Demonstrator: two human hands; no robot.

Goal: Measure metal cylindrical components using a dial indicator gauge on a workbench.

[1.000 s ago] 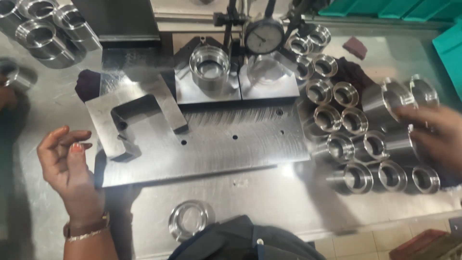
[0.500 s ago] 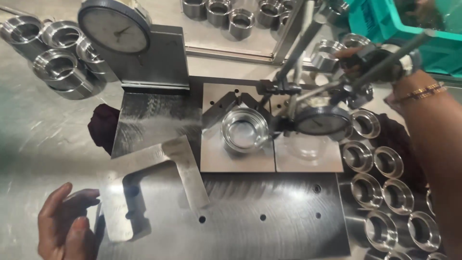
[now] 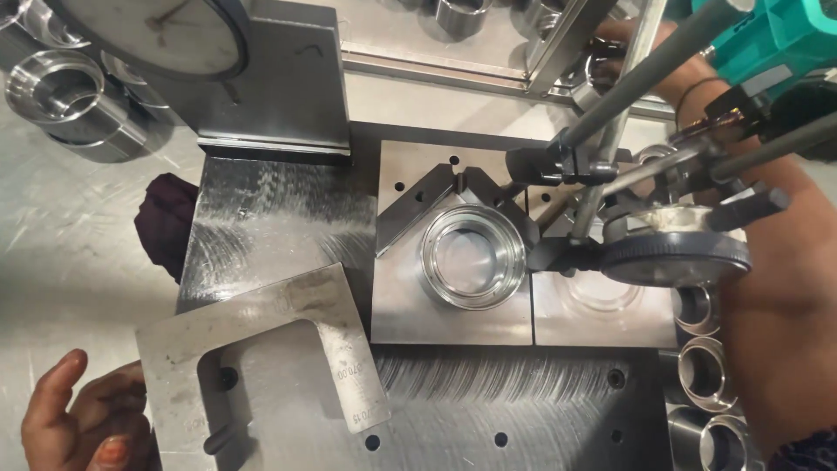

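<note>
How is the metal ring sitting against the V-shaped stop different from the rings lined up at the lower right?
The ring at the V-stop lies alone, flat on a grey steel plate, its bore facing straight up, and fully in view. The rings at the lower right stand close together in a row beside the plate, partly cut off by the person's forearm and the picture's edge. The lone ring also looks wider. All are shiny, hollow, machined metal.
</note>
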